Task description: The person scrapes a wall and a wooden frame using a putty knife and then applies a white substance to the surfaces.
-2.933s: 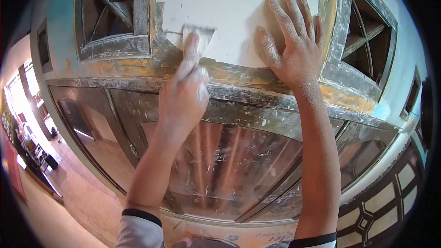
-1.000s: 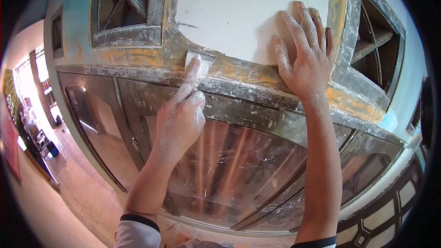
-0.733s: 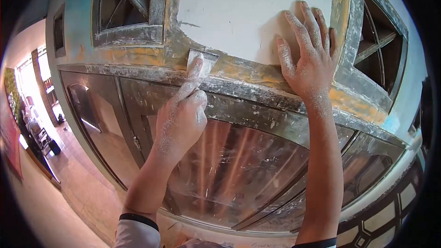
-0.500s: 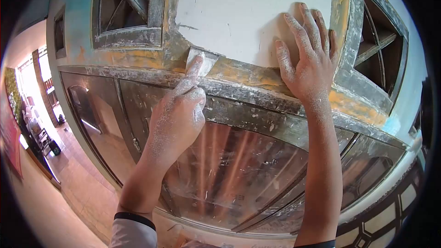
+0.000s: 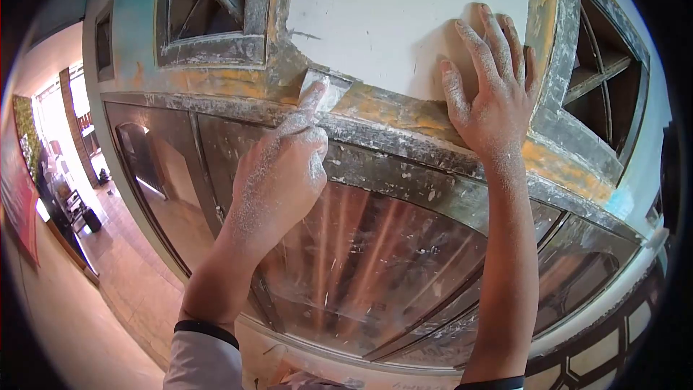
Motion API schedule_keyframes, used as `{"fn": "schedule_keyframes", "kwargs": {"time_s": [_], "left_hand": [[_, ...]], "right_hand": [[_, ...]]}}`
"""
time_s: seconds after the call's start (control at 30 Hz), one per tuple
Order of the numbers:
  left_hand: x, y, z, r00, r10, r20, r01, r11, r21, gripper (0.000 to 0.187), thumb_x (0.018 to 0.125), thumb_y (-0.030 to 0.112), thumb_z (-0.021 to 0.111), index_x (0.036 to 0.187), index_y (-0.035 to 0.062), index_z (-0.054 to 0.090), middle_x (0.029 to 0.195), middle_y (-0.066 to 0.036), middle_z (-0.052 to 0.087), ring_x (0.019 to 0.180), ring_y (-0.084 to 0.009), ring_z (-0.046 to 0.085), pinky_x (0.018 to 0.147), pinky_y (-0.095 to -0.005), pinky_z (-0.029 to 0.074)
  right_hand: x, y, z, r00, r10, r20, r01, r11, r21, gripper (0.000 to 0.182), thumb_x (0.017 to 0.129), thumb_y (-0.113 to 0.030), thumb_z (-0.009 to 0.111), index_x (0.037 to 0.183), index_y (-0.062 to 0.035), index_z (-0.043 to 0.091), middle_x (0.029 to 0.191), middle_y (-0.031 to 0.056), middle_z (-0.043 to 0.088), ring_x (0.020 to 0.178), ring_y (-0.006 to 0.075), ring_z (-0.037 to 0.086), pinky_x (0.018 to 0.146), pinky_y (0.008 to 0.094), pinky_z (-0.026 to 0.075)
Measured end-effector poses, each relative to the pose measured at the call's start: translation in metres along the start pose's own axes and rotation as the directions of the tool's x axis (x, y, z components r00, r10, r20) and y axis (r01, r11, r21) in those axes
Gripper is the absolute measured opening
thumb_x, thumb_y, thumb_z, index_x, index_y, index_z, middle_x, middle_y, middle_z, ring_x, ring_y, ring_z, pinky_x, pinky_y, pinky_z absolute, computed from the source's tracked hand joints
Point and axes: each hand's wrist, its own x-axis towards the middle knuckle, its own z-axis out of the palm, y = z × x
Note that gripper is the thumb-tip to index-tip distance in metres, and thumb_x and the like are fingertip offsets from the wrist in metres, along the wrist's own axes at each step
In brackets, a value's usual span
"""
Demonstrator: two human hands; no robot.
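My left hand (image 5: 285, 162), speckled with white dust, is closed round a scraper, with its index finger stretched along the blade. The scraper's flat metal blade (image 5: 336, 92) lies against the lower edge of the white panel (image 5: 375, 29), where white meets a bare grey and orange strip (image 5: 393, 114). Its handle is hidden in my fist. My right hand (image 5: 494, 105), also dusty, rests with fingers spread on the right side of the white panel, holding nothing.
Below runs a worn dark wooden ledge (image 5: 404, 141) above a glazed frame (image 5: 390, 245). Recessed openings with crossed bars flank the panel, one at left (image 5: 209, 0) and one at right (image 5: 599, 72). Far left, a tiled floor (image 5: 130, 245) leads to a bright doorway.
The whole view has shifted slightly, so the wall and both hands appear a little further right. The scraper stays at the panel's lower edge, and my right hand keeps its place on the panel.
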Motion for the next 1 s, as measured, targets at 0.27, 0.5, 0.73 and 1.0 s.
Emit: {"fn": "schedule_keyframes", "kwargs": {"time_s": [0.27, 0.5, 0.73, 1.0], "left_hand": [[-0.002, 0.002, 0.003, 0.999, -0.037, -0.015, 0.038, 0.996, 0.08, 0.022, 0.085, 0.007, 0.068, 0.106, 0.0043, 0.073, 0.129, -0.015, 0.069, 0.108, -0.0408, 0.068, 0.092, -0.0513, 0.056], [0.003, 0.003, -0.004, 0.991, -0.124, 0.04, 0.119, 0.988, 0.097, 0.021, 0.083, 0.007, 0.07, 0.103, 0.0055, 0.074, 0.129, -0.014, 0.069, 0.106, -0.0414, 0.068, 0.091, -0.0515, 0.056], [0.0, -0.006, 0.003, 0.996, -0.052, -0.079, 0.052, 0.999, 0.0, 0.016, 0.075, -0.001, 0.065, 0.09, 0.0023, 0.07, 0.109, -0.022, 0.07, 0.101, -0.0459, 0.066, 0.085, -0.0498, 0.052], [0.006, -0.021, 0.008, 0.993, -0.042, -0.107, 0.042, 0.999, -0.009, 0.017, 0.074, -0.003, 0.063, 0.089, 0.0015, 0.069, 0.114, -0.022, 0.07, 0.101, -0.0455, 0.066, 0.086, -0.0491, 0.053]], "right_hand": [[-0.001, 0.002, 0.0, 1.0, 0.012, -0.015, -0.012, 1.0, 0.018, 0.044, 0.096, -0.04, 0.069, 0.138, -0.0265, 0.066, 0.16, 0.0005, 0.05, 0.152, 0.0263, 0.041, 0.128, 0.0553, 0.024], [-0.001, 0.002, 0.0, 1.0, 0.011, -0.016, -0.01, 0.999, 0.034, 0.044, 0.096, -0.04, 0.069, 0.138, -0.026, 0.066, 0.16, 0.0007, 0.05, 0.152, 0.0252, 0.041, 0.128, 0.0546, 0.024], [-0.001, 0.003, -0.001, 1.0, 0.011, -0.016, -0.011, 0.999, 0.039, 0.044, 0.096, -0.039, 0.07, 0.138, -0.0257, 0.066, 0.16, 0.0009, 0.051, 0.152, 0.0254, 0.041, 0.128, 0.0552, 0.025], [-0.002, 0.002, -0.002, 1.0, 0.015, -0.006, -0.015, 1.0, 0.024, 0.044, 0.095, -0.038, 0.07, 0.137, -0.0243, 0.067, 0.159, 0.0019, 0.051, 0.151, 0.026, 0.042, 0.127, 0.0557, 0.026]]}}
